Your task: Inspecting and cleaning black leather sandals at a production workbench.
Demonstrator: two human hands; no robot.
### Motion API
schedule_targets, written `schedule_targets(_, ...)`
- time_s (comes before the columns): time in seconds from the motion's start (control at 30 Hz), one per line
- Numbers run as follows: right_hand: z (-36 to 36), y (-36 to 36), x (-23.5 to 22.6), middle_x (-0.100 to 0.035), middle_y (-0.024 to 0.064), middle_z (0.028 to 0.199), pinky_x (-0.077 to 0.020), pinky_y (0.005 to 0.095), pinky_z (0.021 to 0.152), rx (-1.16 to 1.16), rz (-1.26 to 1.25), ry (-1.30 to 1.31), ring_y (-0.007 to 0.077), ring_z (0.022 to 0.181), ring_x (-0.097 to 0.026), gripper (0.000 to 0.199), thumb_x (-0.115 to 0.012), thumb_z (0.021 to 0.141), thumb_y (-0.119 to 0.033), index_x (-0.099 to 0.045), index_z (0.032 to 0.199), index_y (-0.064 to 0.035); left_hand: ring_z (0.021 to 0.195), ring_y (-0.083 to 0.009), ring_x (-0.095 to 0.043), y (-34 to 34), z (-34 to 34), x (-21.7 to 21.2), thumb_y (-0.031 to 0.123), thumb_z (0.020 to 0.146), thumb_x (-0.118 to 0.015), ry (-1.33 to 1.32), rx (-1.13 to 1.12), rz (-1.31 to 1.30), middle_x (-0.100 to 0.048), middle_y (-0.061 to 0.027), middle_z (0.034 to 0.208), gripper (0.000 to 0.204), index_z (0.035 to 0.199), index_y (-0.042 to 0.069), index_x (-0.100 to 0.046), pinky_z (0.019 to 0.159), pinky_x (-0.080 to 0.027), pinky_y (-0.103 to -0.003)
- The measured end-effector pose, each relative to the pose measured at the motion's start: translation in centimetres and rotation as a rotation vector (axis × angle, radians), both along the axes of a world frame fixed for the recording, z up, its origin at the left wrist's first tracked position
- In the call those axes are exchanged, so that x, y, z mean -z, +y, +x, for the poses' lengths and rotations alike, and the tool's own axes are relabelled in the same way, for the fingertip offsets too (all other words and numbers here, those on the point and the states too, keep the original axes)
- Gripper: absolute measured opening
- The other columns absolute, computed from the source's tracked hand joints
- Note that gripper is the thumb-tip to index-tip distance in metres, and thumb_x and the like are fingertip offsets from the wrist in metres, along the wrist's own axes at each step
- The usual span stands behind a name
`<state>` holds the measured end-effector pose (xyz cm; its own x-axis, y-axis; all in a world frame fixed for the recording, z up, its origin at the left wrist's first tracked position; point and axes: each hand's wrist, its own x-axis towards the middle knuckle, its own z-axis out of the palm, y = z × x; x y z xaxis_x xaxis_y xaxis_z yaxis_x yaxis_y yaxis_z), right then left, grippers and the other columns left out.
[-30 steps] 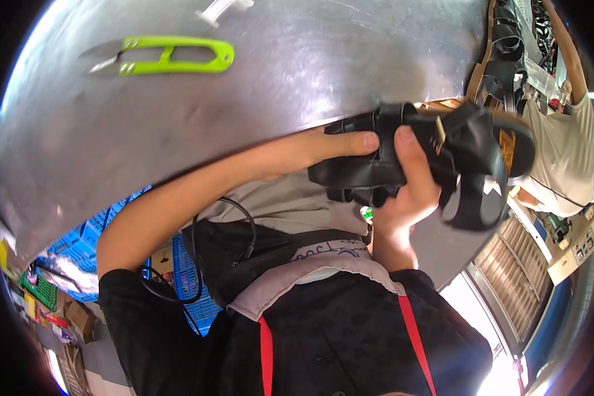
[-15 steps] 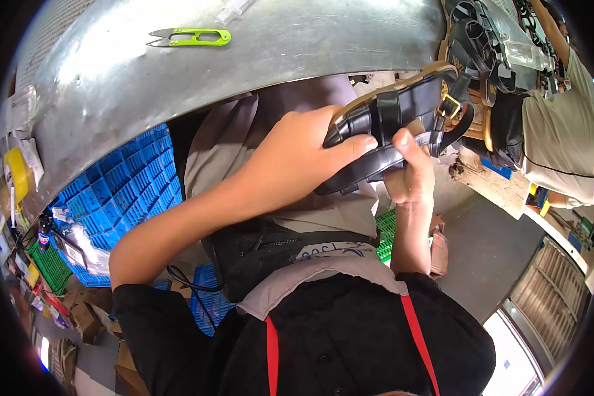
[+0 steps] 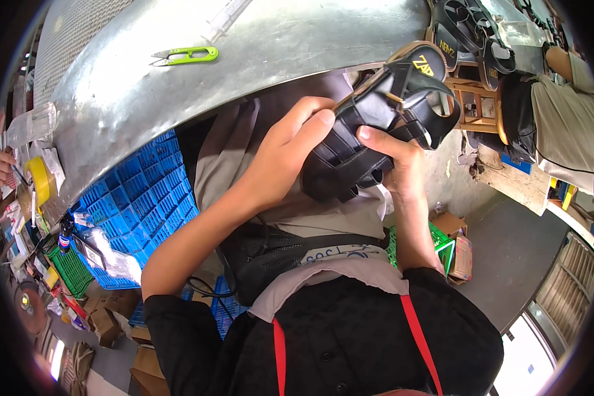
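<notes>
A black strappy sandal is held between my two hands over my lap, just off the near edge of the metal table. It is tilted, with its heel end pointing up and right and its insole showing there. My left hand grips the sole's left side, thumb along the edge. On the other side, my right hand has its thumb pressed on the straps near the buckle; its other fingers are mostly hidden behind the sandal. Lime-green thread snips lie on the table, near a clear syringe.
More black sandals sit at the upper right by a wooden rack, with another person beyond. Blue crates stand below the table at left. Yellow tape lies at the left edge, near another person's hand.
The sandal has turned in my hands, so the insole at its heel end now shows. My left thumb has shifted from the straps to the sole's edge.
</notes>
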<state>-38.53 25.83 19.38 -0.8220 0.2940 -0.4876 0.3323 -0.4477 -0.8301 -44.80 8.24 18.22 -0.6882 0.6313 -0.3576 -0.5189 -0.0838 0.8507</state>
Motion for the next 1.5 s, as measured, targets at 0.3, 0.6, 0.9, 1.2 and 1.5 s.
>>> schedule_targets(0.3,-2.1,-0.6,2.1,-0.070,0.0050,0.091,-0.0494,0.0255,0.077,0.151,0.320,0.059,0.0126,0.084,-0.065,0.015,-0.069,0.092,-0.013,-0.070,0.099,0.0006,0.095,-0.0045,-0.053,3.4,-0.7,5.0,0.036,0.103,-0.055,-0.128,-0.060,0.060,-0.063,0.0006,0.102,0.036,0.111,0.002,-0.063,0.085,-0.043,-0.024)
schedule_targets(0.6,-3.9,-1.4,1.7,-0.072,0.0118,0.089,-0.0509,0.0283,0.074,0.147,0.985,0.262,0.0182,0.080,-0.067,0.011,-0.069,0.088,-0.005,-0.072,0.093,0.0044,0.096,-0.0098,-0.061,4.5,-1.9,6.9,0.040,0.102,-0.056,-0.364,-0.030,0.182,-0.066,-0.0045,0.111,0.045,0.124,0.002,-0.060,0.087,-0.049,-0.027)
schedule_targets(0.9,-3.0,-2.6,2.8,-0.068,0.0136,0.105,-0.0526,0.0316,0.085,0.022,1.148,0.280,0.0227,0.095,-0.068,0.014,-0.064,0.093,-0.002,-0.069,0.104,0.0050,0.120,-0.0180,-0.057,4.4,-2.1,9.9,0.049,0.101,-0.050,-0.383,0.088,0.408,-0.058,-0.0101,0.132,0.063,0.141,0.001,-0.046,0.105,-0.044,-0.033)
schedule_targets(1.2,-3.5,-3.7,2.4,-0.070,0.0158,0.080,-0.0535,0.0345,0.064,-0.068,1.266,0.272,0.0302,0.069,-0.069,0.015,-0.065,0.086,0.003,-0.071,0.100,0.0041,0.117,-0.0164,-0.055,3.4,-1.9,12.1,0.036,0.102,-0.056,-0.409,0.105,0.301,-0.060,-0.0082,0.127,0.047,0.134,0.001,-0.054,0.103,-0.042,-0.029)
schedule_targets(1.5,-0.3,-2.7,9.4,-0.070,0.0056,0.096,-0.0507,0.0298,0.078,0.043,0.983,0.155,0.0143,0.085,-0.064,0.018,-0.064,0.095,-0.014,-0.069,0.103,0.0011,0.108,-0.0139,-0.059,0.4,-3.4,8.1,0.034,0.099,-0.061,-0.025,0.012,0.008,-0.063,-0.0086,0.123,0.054,0.136,-0.003,-0.050,0.094,-0.047,-0.028)
